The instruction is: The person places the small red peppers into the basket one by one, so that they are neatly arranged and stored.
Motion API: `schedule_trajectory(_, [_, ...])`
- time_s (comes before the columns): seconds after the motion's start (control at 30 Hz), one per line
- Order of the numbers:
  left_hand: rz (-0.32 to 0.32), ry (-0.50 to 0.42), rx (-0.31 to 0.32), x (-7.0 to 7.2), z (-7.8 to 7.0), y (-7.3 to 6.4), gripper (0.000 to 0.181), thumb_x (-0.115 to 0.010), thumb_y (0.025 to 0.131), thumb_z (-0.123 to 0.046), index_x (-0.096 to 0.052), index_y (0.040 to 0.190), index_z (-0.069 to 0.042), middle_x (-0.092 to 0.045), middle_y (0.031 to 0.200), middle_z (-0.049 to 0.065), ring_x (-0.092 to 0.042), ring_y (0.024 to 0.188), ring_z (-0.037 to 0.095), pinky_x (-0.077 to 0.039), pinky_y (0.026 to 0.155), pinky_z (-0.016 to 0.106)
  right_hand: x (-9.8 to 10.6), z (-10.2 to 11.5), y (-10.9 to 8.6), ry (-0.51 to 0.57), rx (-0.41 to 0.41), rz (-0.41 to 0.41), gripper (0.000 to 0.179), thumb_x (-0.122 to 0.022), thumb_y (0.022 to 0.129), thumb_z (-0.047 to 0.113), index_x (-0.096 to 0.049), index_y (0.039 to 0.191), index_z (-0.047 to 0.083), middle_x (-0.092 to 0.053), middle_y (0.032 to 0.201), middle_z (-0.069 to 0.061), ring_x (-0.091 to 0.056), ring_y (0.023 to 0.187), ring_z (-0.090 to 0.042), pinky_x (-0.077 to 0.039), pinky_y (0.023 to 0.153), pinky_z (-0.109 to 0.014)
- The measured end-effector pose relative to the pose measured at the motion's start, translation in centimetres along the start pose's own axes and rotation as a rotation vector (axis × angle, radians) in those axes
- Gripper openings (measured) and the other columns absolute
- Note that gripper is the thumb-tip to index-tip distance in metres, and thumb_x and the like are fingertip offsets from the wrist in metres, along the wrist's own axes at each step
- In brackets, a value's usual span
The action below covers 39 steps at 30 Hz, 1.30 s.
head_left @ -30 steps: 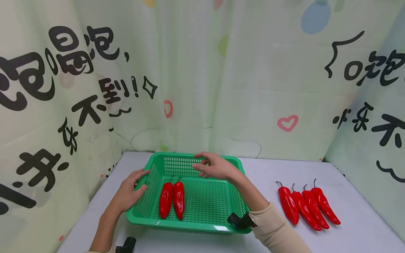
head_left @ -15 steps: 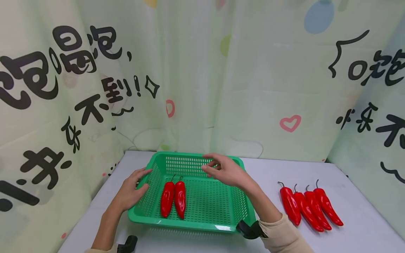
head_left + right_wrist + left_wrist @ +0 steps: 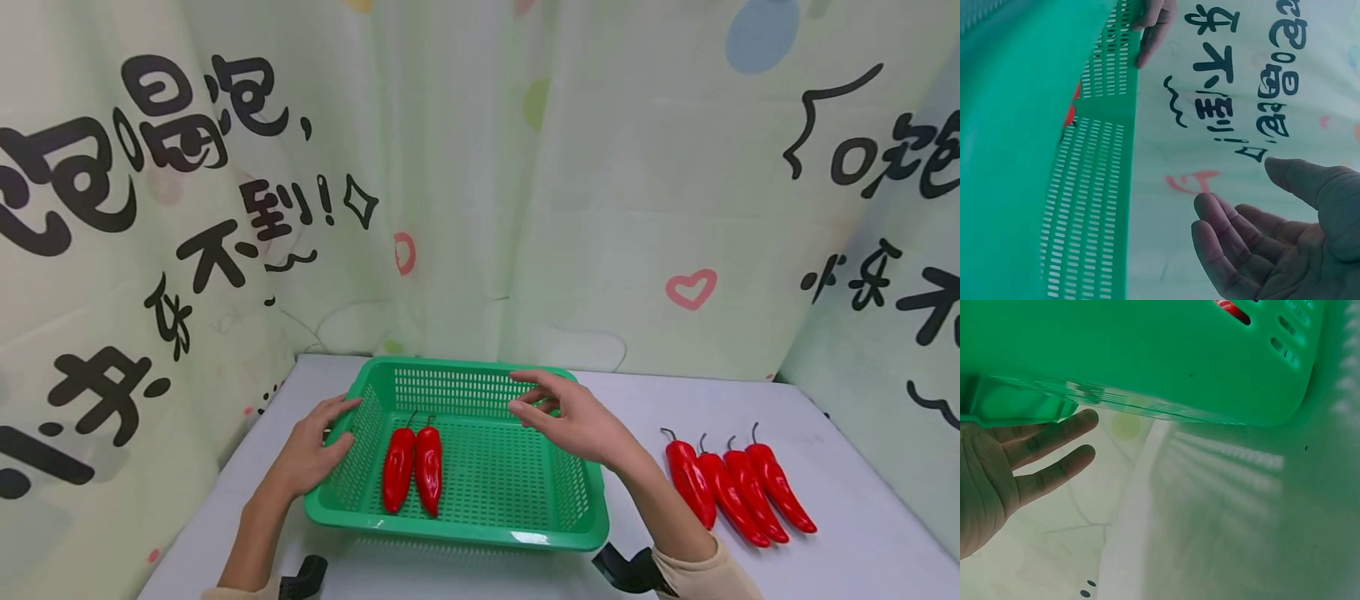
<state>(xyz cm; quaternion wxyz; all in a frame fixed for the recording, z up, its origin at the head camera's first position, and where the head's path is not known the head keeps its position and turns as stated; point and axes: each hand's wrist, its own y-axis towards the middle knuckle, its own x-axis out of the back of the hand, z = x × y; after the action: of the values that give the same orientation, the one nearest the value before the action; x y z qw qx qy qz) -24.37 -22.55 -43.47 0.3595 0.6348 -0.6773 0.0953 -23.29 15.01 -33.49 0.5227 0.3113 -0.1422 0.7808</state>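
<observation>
A green plastic basket (image 3: 495,467) stands on the table, holding two red chili peppers (image 3: 398,469) side by side in its left half. My left hand (image 3: 311,450) is at the basket's left rim, its thumb near the rim. In the left wrist view, the visible fingers (image 3: 1054,440) extend nearly straight beside the green wall. Over the basket's right part hovers my right hand (image 3: 573,419), fingers loosely bent with thumb and fingertips apart. Nothing is between them, as the right wrist view also shows.
Several more red chili peppers (image 3: 735,492) lie in a slanted row on the white table (image 3: 840,492), right of the basket. A pale green curtain (image 3: 465,183) with black lettering and coloured shapes encloses the table at the back and sides.
My right hand has moved right above the basket, from near its middle to its right side. The left hand stays at the left rim, and the peppers have not moved.
</observation>
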Motion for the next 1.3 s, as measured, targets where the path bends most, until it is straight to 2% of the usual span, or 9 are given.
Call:
schedule_trajectory(0.17, [0.000, 0.008, -0.001, 0.1, -0.1, 0.0, 0.047, -0.057, 0.095, 0.001, -0.055, 0.142, 0.005, -0.045, 0.151, 0.032, -0.056, 0.125, 0.046, -0.053, 0.094, 0.057, 0.5, -0.3, -1.0, -0.028, 0.005, -0.015, 0.052, -0.065, 0.101, 0.031, -0.053, 0.146, 0.009, -0.072, 0.116, -0.005, -0.070, 0.098, -0.020, -0.054, 0.083, -0.037])
schedule_trajectory(0.4, [-0.002, 0.009, 0.000, 0.0, -0.1, -0.1, 0.048, -0.057, 0.095, 0.001, -0.055, 0.142, 0.004, -0.045, 0.151, 0.031, -0.058, 0.122, 0.044, -0.053, 0.092, 0.055, 1.0, -0.8, -2.1, -0.040, 0.021, -0.026, 0.052, -0.065, 0.101, 0.031, -0.054, 0.145, 0.006, -0.072, 0.116, -0.005, -0.068, 0.096, -0.015, -0.055, 0.080, -0.035])
schedule_trajectory(0.9, [-0.006, 0.014, -0.005, -0.2, -0.2, 0.0, 0.048, -0.057, 0.094, 0.003, -0.055, 0.142, 0.006, -0.045, 0.150, 0.032, -0.057, 0.124, 0.046, -0.053, 0.094, 0.057, 2.4, -2.6, -4.5, -0.085, -0.060, -0.076, 0.056, -0.068, 0.098, 0.033, -0.053, 0.145, 0.006, -0.071, 0.115, -0.008, -0.070, 0.095, -0.020, -0.057, 0.074, -0.026])
schedule_trajectory(1.3, [-0.007, 0.007, -0.011, -0.1, 0.0, 0.0, 0.048, -0.057, 0.094, 0.003, -0.055, 0.142, 0.005, -0.046, 0.150, 0.032, -0.057, 0.123, 0.045, -0.053, 0.094, 0.057, 3.7, -4.3, -6.0, -0.110, -0.082, -0.104, 0.053, -0.067, 0.099, 0.028, -0.053, 0.146, 0.005, -0.072, 0.114, -0.007, -0.070, 0.094, -0.016, -0.056, 0.076, -0.029])
